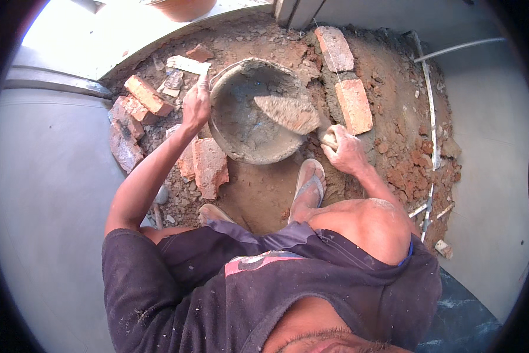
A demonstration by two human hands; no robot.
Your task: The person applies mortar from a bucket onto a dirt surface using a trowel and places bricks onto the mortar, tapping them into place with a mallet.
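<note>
A round bucket (249,154), its walls coated in grey mortar, stands on the dirt in front of my feet. My left hand (197,107) is closed at its left rim, by the thin wire handle; the fingertips are partly hidden. In my right hand (345,148) is the handle of a pointed trowel (288,113). The mortar-covered blade reaches over the bucket's right side and points left. Just beyond my right hand, an orange brick (354,106) and a paler brick (335,48) lie end to end in a row on mortar, along a taut string.
Broken bricks (148,95) lie at the left, and another brick piece (210,167) sits near my left foot. Loose soil and rubble (402,138) spread at the right, beside a long pale strip (432,100). Grey walls stand on both sides. An orange tub (185,8) is at the back.
</note>
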